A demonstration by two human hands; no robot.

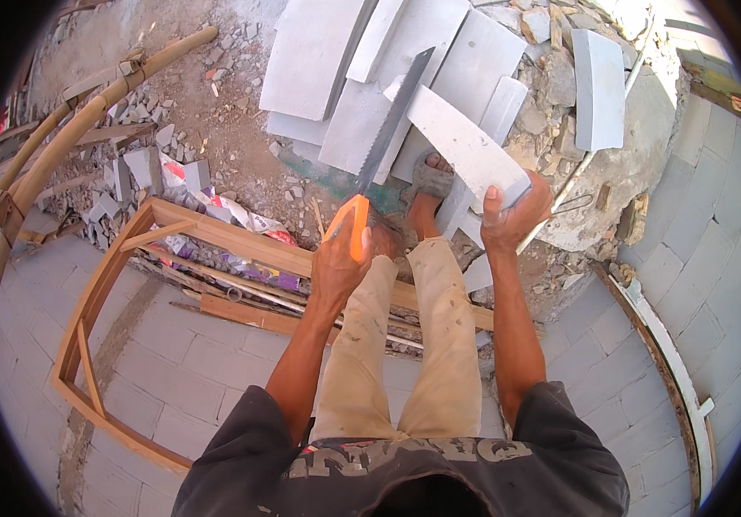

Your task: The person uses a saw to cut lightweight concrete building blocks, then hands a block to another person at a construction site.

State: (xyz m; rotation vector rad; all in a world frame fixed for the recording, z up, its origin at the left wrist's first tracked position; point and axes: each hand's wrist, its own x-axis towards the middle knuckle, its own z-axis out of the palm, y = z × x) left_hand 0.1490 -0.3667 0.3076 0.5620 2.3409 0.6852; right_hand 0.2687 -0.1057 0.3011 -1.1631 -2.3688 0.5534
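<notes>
My left hand (336, 269) is wrapped round the orange handle of a hand saw (387, 121), its toothed grey blade pointing up and away from me. Across from it, my right hand (517, 215) grips the near end of a long, pale lightweight concrete block piece (465, 142). The far end of that piece lies close beside the saw blade; I cannot tell whether they touch. Beneath are several larger pale block slabs (314, 60), lying overlapped on the ground beyond my feet. My right foot, in a grey sandal (430, 183), stands by the slabs.
At the left lies a wooden frame (86, 336), with bamboo poles (103, 103) behind it. Broken block rubble (142, 168) and torn printed sacks (237, 215) lie nearby. Another slab (598, 90) rests on rough stones at the right. Grey block walls (689, 224) rise around.
</notes>
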